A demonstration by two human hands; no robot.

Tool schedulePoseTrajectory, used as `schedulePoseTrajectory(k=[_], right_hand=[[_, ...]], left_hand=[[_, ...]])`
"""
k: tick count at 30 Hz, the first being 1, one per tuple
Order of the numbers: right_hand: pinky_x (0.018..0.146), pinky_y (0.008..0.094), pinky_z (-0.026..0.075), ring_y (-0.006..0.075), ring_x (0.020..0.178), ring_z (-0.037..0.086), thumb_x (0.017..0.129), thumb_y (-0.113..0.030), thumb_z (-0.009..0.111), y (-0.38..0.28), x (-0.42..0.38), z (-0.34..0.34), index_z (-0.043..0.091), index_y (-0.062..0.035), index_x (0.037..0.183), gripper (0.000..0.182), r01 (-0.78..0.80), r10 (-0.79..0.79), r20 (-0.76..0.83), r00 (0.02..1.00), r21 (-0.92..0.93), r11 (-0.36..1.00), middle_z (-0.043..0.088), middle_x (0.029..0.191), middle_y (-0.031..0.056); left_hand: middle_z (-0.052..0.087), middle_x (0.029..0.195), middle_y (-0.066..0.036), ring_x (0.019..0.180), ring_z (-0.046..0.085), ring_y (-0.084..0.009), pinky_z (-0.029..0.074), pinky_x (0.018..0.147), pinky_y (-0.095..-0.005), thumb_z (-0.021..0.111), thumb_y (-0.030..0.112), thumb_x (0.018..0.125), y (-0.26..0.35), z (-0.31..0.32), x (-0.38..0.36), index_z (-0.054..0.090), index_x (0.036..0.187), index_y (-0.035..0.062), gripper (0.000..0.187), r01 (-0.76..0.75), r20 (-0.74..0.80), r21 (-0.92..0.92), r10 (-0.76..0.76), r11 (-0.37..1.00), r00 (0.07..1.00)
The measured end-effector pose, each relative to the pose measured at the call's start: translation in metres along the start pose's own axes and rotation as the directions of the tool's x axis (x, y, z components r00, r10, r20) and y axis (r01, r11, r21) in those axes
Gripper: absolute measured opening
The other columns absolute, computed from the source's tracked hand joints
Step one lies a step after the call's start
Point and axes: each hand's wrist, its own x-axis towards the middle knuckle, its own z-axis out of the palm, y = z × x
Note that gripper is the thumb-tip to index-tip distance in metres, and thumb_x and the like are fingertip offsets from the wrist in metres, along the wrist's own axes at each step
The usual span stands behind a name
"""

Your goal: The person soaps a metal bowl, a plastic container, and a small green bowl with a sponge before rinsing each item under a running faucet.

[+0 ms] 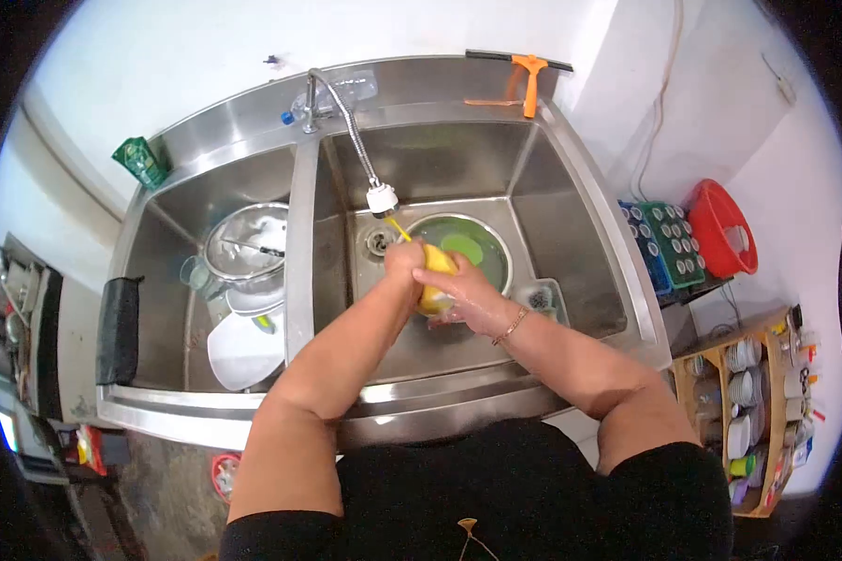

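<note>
Both my hands are together over the right sink basin, below the faucet head point(382, 200). Between them is a yellow item point(437, 280), its exact kind partly hidden by my fingers; a narrow yellow piece sticks up from it toward the faucet. My left hand point(405, 260) is closed around its upper left side. My right hand point(468, 292), with a bracelet at the wrist, wraps it from the right. Just beyond the hands, a round metal basin point(507, 252) holds greenish liquid and a light green round thing point(461, 247). A clear container point(544, 297) sits beside my right wrist.
The left sink basin holds a metal pot point(269, 217), a clear glass point(195, 272) and a white dish point(243, 355). An orange squeegee point(531, 84) leans at the back right. A red basket point(723, 224) and a dish rack point(762, 411) stand at the right.
</note>
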Motion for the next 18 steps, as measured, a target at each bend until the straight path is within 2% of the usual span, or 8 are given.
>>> schedulePoseTrajectory(k=[1,4,7,10,12,15,16,18], right_hand=[[0.065,0.0359,0.053,0.0255,0.094,0.055,0.071,-0.016,0.068,-0.007,-0.009,0.003,0.036,0.0033,0.119,0.061,-0.159,0.131,0.124,0.984,0.252,0.954,0.051,0.104,0.0132],[0.065,0.0388,0.054,0.0265,0.092,0.056,0.067,-0.007,0.068,0.007,0.003,-0.021,0.04,0.0025,0.112,0.054,-0.171,0.085,0.295,0.952,0.279,0.945,0.05,0.105,0.0142],[0.064,0.0343,0.053,0.0246,0.079,0.06,0.067,-0.005,0.063,-0.018,0.007,-0.053,0.043,0.0074,0.106,0.045,-0.081,0.082,0.025,0.996,-0.059,0.995,0.054,0.098,0.0141],[0.063,0.0295,0.051,0.0211,0.075,0.06,0.067,-0.006,0.063,-0.04,0.006,-0.071,0.049,0.0081,0.096,0.036,0.051,-0.053,0.013,0.999,0.125,0.991,0.058,0.087,0.0119],[0.065,0.0303,0.05,0.0176,0.077,0.06,0.062,-0.011,0.066,-0.043,0.002,-0.072,0.054,0.0026,0.094,0.036,0.244,-0.316,-0.296,0.901,-0.258,0.935,0.06,0.08,0.0098],[0.073,0.0355,0.046,0.0283,0.084,0.059,0.063,-0.022,0.068,-0.012,0.014,-0.038,0.051,-0.0004,0.099,0.045,0.263,-0.493,-0.09,0.865,-0.756,0.599,0.059,0.09,0.0183],[0.077,0.0389,0.044,0.0348,0.088,0.056,0.063,-0.025,0.067,-0.014,0.008,-0.014,0.051,-0.0013,0.101,0.048,0.338,-0.485,-0.018,0.874,-0.695,0.635,0.058,0.093,0.0222],[0.074,0.0377,0.045,0.0344,0.085,0.057,0.065,-0.024,0.064,-0.011,0.013,-0.006,0.05,-0.0003,0.101,0.046,0.229,-0.456,-0.106,0.884,-0.751,0.619,0.059,0.091,0.0208]], left_hand=[[0.061,0.087,-0.021,0.074,0.06,-0.0331,0.045,0.067,-0.0402,0.059,0.024,0.077,-0.006,-0.003,0.002,0.057,0.091,-0.0072,0.034,-0.017,0.003,0.029,0.017,0.999,1.0],[0.06,0.087,-0.02,0.072,0.061,-0.0324,0.047,0.063,-0.04,0.055,0.021,0.079,0.018,-0.016,-0.042,0.055,0.091,-0.0076,0.031,-0.067,-0.054,0.094,0.072,0.993,0.996],[0.057,0.087,-0.017,0.063,0.055,-0.0273,0.044,0.055,-0.0399,0.051,0.012,0.078,0.022,-0.023,-0.031,0.049,0.098,-0.0066,0.027,0.057,0.127,-0.089,-0.045,0.994,0.991],[0.054,0.078,-0.012,0.056,0.054,-0.0207,0.042,0.043,-0.0332,0.043,0.007,0.081,0.019,-0.027,-0.026,0.049,0.095,0.0015,0.016,0.218,0.293,-0.33,-0.12,0.919,0.949],[0.053,0.077,-0.01,0.051,0.047,-0.0154,0.038,0.04,-0.0293,0.043,0.001,0.08,0.01,-0.025,-0.021,0.046,0.099,0.006,0.02,0.011,0.612,0.032,-0.029,0.999,0.791],[0.054,0.075,-0.004,0.051,0.045,-0.0106,0.033,0.04,-0.0248,0.051,0.001,0.076,0.025,-0.023,-0.058,0.051,0.091,0.0097,0.017,0.033,0.843,-0.028,0.006,0.999,0.539],[0.054,0.072,-0.003,0.052,0.045,-0.0096,0.031,0.039,-0.0244,0.054,0.002,0.075,0.026,-0.024,-0.064,0.053,0.088,0.0107,0.016,0.037,0.915,-0.027,0.01,0.999,0.403],[0.052,0.064,-0.001,0.047,0.043,-0.0091,0.026,0.036,-0.0242,0.059,0.004,0.072,0.025,-0.024,-0.072,0.054,0.081,0.0113,0.013,0.063,0.856,-0.128,0.078,0.99,0.511]])
